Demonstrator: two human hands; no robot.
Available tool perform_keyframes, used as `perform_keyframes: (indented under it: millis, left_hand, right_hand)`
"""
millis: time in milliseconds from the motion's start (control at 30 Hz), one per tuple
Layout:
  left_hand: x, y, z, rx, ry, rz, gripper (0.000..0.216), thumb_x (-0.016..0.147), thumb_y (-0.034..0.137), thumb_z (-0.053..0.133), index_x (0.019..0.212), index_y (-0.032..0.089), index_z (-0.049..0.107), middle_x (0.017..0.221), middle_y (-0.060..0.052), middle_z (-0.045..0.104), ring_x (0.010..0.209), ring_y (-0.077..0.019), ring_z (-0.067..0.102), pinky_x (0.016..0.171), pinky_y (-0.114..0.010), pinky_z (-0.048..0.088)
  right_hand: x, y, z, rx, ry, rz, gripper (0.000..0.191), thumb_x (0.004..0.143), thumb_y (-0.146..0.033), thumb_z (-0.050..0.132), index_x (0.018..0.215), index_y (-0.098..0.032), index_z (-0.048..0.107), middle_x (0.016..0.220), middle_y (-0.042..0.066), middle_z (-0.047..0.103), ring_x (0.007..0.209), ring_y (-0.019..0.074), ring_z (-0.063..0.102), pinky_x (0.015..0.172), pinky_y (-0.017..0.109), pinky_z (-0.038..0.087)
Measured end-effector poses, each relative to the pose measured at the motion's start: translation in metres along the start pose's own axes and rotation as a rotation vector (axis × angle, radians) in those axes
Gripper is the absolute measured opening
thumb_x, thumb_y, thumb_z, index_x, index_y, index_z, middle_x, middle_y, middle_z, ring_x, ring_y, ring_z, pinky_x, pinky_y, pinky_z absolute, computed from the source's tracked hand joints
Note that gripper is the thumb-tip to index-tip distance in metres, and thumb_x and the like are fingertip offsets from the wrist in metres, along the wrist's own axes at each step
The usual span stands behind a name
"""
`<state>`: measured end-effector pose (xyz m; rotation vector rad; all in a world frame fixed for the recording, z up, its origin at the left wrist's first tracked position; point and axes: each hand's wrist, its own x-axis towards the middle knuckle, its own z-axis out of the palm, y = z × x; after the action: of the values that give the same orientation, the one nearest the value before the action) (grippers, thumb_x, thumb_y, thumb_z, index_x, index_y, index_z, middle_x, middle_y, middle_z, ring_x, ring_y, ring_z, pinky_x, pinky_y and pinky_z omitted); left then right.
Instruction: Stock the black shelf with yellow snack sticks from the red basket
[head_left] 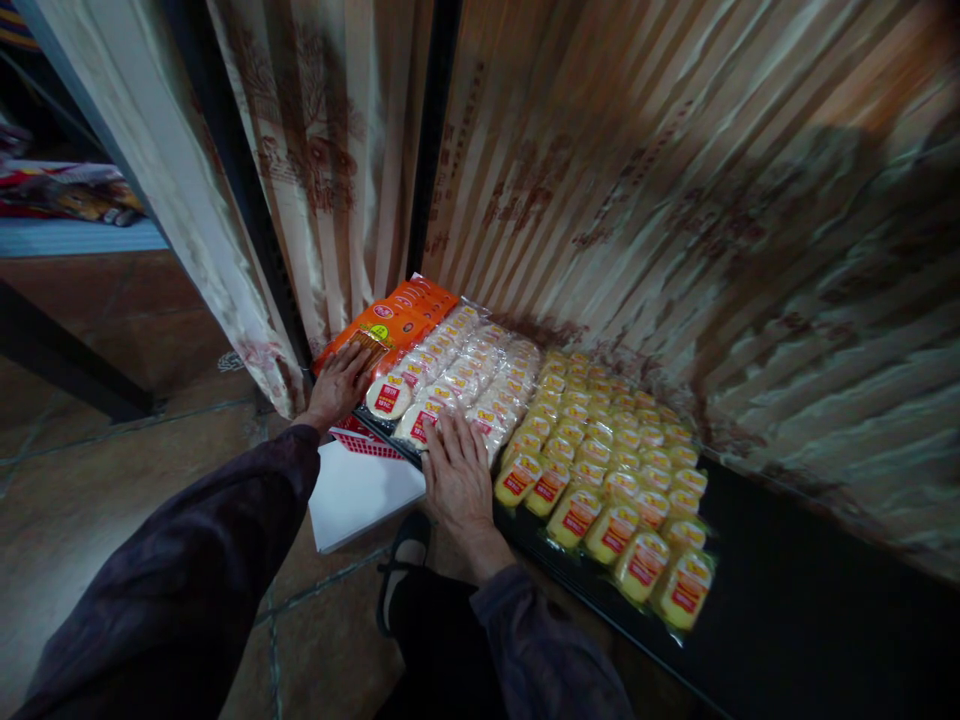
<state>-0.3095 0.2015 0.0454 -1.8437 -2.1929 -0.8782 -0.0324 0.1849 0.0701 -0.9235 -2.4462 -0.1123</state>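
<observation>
My left hand (343, 385) lies with its fingers stretched out on the front of the orange snack packets (405, 312), which overlap in a row at the shelf's left end. My right hand (459, 480) rests, fingers extended, against the front of the white round wrapped cakes (465, 375), which have red labels and stand in several rows. Right of them are rows of yellow wrapped cakes (600, 455) with red and yellow labels. All of these sit on a black shelf (795, 580). Neither hand is closed around a packet.
A patterned curtain (570, 180) hangs behind the shelf, with dark metal posts (431, 150) beside it. Under the shelf are a red basket (367, 440) and a white box (360, 495). My foot (405, 565) stands on the tiled floor (187, 500). Packaged goods (75, 190) lie at far left.
</observation>
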Motion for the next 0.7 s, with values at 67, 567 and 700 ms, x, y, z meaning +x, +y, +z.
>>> perform_keyframes:
  millis: [67,567,700]
  left_hand:
    - [0.001,0.0,-0.002,-0.001,-0.001,0.006,0.048,0.095,0.036,0.039,0.138,0.018,0.049,0.15,-0.011,0.042,0.142,-0.0213,0.033,0.118,-0.042,0.024]
    - [0.025,0.006,-0.02,-0.001,-0.013,0.002,0.045,0.092,0.033,0.039,0.129,0.017,0.058,0.143,-0.01,0.05,0.136,-0.0235,0.042,0.116,-0.042,0.029]
    - [0.047,0.018,-0.006,-0.039,0.052,-0.073,0.044,0.092,0.031,0.04,0.129,0.017,0.059,0.15,-0.012,0.041,0.145,-0.0285,0.025,0.117,-0.049,0.022]
  right_hand:
    - [0.0,0.0,0.0,0.003,-0.004,0.002,0.047,0.094,-0.025,0.046,0.141,-0.018,0.047,0.149,0.012,0.044,0.144,0.0275,0.027,0.116,0.051,0.024]
    - [0.0,0.0,0.001,-0.008,0.007,-0.01,0.045,0.094,-0.026,0.046,0.139,-0.017,0.049,0.149,0.013,0.044,0.144,0.0278,0.026,0.116,0.05,0.025]
    - [0.0,0.001,0.0,-0.006,0.005,-0.023,0.048,0.094,-0.025,0.047,0.141,-0.017,0.047,0.15,0.013,0.042,0.146,0.0282,0.023,0.115,0.051,0.025]
